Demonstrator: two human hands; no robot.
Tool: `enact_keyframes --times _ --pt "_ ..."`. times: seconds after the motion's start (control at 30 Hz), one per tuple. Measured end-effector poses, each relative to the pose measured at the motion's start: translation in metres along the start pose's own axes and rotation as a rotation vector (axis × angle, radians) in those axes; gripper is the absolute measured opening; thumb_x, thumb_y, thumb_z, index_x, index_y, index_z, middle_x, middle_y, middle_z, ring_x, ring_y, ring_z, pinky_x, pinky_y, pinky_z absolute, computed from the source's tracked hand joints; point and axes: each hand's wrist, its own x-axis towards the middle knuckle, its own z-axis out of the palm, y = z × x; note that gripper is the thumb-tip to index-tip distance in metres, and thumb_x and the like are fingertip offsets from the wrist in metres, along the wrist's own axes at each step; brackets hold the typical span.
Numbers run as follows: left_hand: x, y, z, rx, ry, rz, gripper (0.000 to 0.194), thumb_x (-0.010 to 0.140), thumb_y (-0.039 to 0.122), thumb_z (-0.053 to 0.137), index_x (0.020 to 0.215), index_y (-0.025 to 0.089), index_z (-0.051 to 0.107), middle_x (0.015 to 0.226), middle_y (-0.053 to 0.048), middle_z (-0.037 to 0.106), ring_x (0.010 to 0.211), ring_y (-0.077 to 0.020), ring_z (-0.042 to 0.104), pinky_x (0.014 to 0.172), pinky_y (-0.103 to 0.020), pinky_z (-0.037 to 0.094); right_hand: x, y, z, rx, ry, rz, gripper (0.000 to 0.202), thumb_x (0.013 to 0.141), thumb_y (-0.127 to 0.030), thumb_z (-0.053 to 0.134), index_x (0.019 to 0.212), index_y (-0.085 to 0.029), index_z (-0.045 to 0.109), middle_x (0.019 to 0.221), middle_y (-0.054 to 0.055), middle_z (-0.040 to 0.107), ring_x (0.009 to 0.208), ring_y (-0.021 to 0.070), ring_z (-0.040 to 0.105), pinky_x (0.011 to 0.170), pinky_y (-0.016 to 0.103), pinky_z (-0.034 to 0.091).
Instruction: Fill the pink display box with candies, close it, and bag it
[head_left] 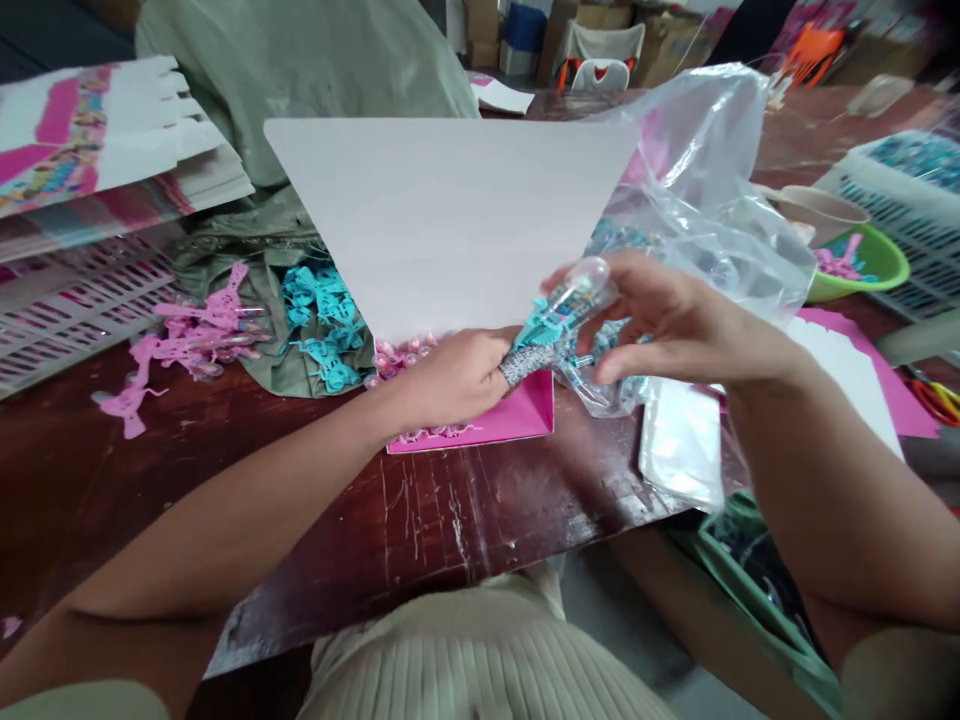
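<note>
My left hand reaches over a pink box and is closed on a turquoise plastic toy with a clear capsule holding small coloured bits. Speckled grey wrapping covers a finger of that hand. Close by on the right, my right hand has its thumb and fingers apart around the capsule end; whether they touch it is blurred. The box's white lid stands raised behind. Pink toys with clear capsules lie inside the box, partly hidden by my left hand and forearm.
Pink toys and turquoise toys lie in piles on the left. A clear plastic bag with turquoise toys is at right, near a stack of clear sleeves, a green bowl and a white basket. Printed cardboard is stacked far left.
</note>
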Motion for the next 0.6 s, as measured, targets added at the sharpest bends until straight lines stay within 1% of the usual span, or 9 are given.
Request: enact_keyframes --times 0.03,0.1,0.13,0.2,0.23,0.3,0.37,0.47,0.6 --pt "0.001 -0.004 -0.002 0.026 -0.025 0.021 0.030 0.098 0.023 0.041 0.109 0.021 0.069 0.086 -0.003 0.074 0.080 -0.0204 0.071 0.077 -0.034 0.055 0.002 0.007 -0.001 -0.040 -0.011 -0.014 0.045 0.084 -0.045 0.078 0.124 -0.027 0.066 0.116 0.003 0.070 0.089 0.0158 0.068 0.077 0.030 0.056" --pt "0.001 -0.014 -0.004 0.178 -0.025 0.057 0.031 0.096 0.024 0.047 0.118 0.020 0.068 0.116 -0.009 0.074 0.110 -0.0263 0.068 0.096 -0.040 0.052 0.006 0.023 -0.003 -0.206 -0.012 0.012 0.028 0.089 -0.045 0.073 0.106 -0.023 0.073 0.093 0.002 0.074 0.082 0.0161 0.068 0.073 0.028 0.053" --pt "0.000 -0.021 -0.004 0.275 -0.026 0.066 0.034 0.094 0.020 0.050 0.123 0.019 0.067 0.133 -0.011 0.068 0.125 -0.0289 0.061 0.105 -0.044 0.047 0.006 0.033 -0.002 -0.325 -0.012 0.038 0.026 0.091 -0.046 0.070 0.102 -0.022 0.074 0.088 0.002 0.075 0.079 0.0160 0.068 0.071 0.028 0.052" --pt "-0.003 -0.036 -0.002 0.445 -0.072 0.071 0.045 0.088 0.013 0.051 0.132 0.017 0.063 0.155 -0.010 0.051 0.145 -0.0310 0.043 0.116 -0.050 0.036 0.006 0.054 0.002 -0.587 -0.038 0.092 0.026 0.093 -0.045 0.068 0.105 -0.023 0.075 0.092 0.002 0.077 0.078 0.0170 0.069 0.067 0.028 0.048" --pt "-0.005 -0.044 -0.001 0.499 -0.112 0.062 0.052 0.086 0.011 0.051 0.137 0.018 0.059 0.161 -0.008 0.043 0.149 -0.0307 0.036 0.118 -0.051 0.034 0.005 0.064 0.007 -0.706 -0.051 0.121 0.026 0.093 -0.044 0.067 0.108 -0.024 0.075 0.097 0.003 0.078 0.080 0.0181 0.070 0.065 0.028 0.047" --pt "-0.009 -0.056 0.004 0.544 -0.181 0.031 0.059 0.087 0.011 0.048 0.145 0.017 0.052 0.166 -0.007 0.033 0.153 -0.0294 0.031 0.118 -0.051 0.034 0.003 0.082 0.018 -0.874 -0.053 0.178 0.025 0.095 -0.041 0.064 0.113 -0.027 0.075 0.108 0.003 0.077 0.087 0.0205 0.072 0.062 0.028 0.044" --pt "-0.011 -0.064 0.008 0.543 -0.197 0.002 0.060 0.090 0.015 0.046 0.149 0.016 0.046 0.169 -0.007 0.025 0.154 -0.0278 0.028 0.119 -0.049 0.033 0.001 0.094 0.029 -0.942 -0.020 0.217 0.025 0.097 -0.041 0.062 0.115 -0.029 0.074 0.114 0.003 0.076 0.092 0.0211 0.072 0.060 0.027 0.042" --pt "-0.010 -0.068 0.013 0.517 -0.193 -0.009 0.058 0.093 0.016 0.041 0.151 0.014 0.044 0.171 -0.007 0.018 0.156 -0.0249 0.025 0.122 -0.045 0.030 -0.001 0.101 0.037 -0.923 -0.012 0.233 0.025 0.097 -0.043 0.061 0.116 -0.031 0.074 0.114 0.001 0.077 0.093 0.0200 0.072 0.061 0.027 0.042" --pt "-0.009 -0.067 0.014 0.491 -0.169 -0.021 0.056 0.094 0.016 0.039 0.149 0.014 0.046 0.170 -0.008 0.019 0.155 -0.0252 0.028 0.121 -0.046 0.032 -0.002 0.101 0.036 -0.852 -0.061 0.278 0.026 0.094 -0.044 0.063 0.116 -0.035 0.074 0.106 -0.002 0.078 0.087 0.0188 0.071 0.065 0.028 0.043"
